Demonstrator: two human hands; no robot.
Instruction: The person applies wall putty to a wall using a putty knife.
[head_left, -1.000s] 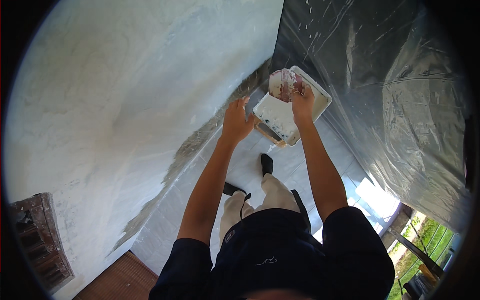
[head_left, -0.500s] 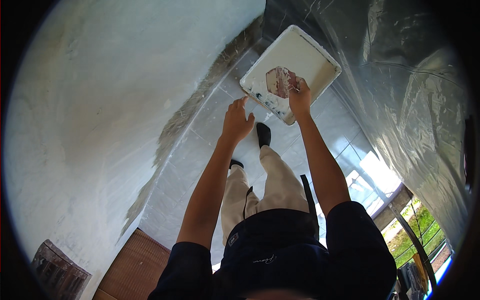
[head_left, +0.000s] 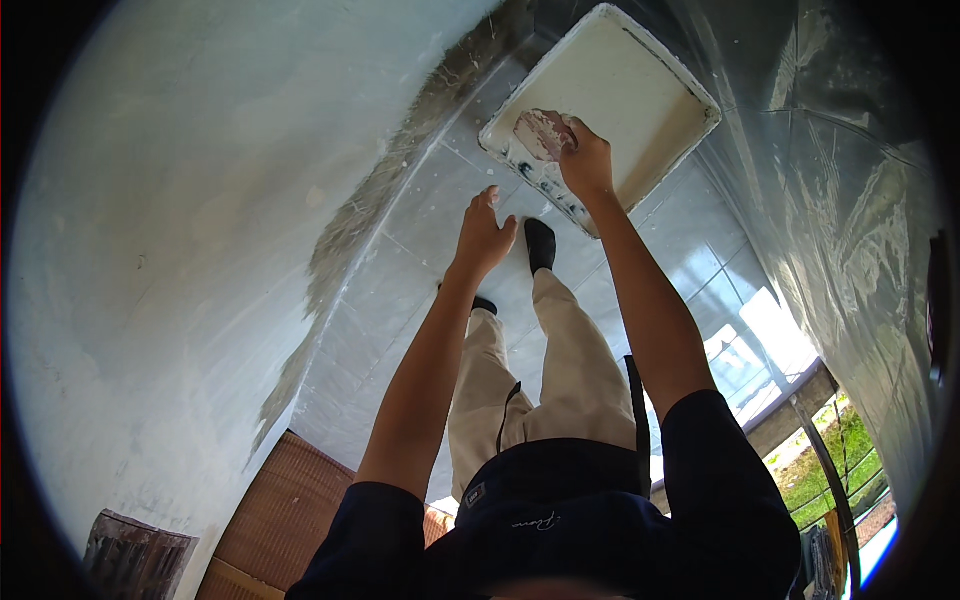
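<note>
My right hand [head_left: 588, 160] grips a flat reddish-brown scraper [head_left: 543, 134], its blade smeared with whitish paste. The scraper is over the near left part of a large shallow tray [head_left: 545, 70]. Cream-white material covers much of the tray's inside, with dark bluish patches along the near left edge. My left hand [head_left: 484, 235] is held out just short of the tray, fingers extended and thumb apart, with nothing in it. Pale traces mark its fingertips.
On the left rises a whitish wall [head_left: 220, 200] with a rough grey-brown band along its foot. Clear plastic sheeting [head_left: 830, 200] hangs at right. Below are grey floor tiles [head_left: 385, 260]; brown corrugated sheet [head_left: 275, 510] lies lower left. My dark shoe [head_left: 540, 245] is near the tray.
The scraper has moved left across the tray, and its blade has turned. The tray sits higher and appears larger in view. My left hand stays open, now farther from the tray's edge.
</note>
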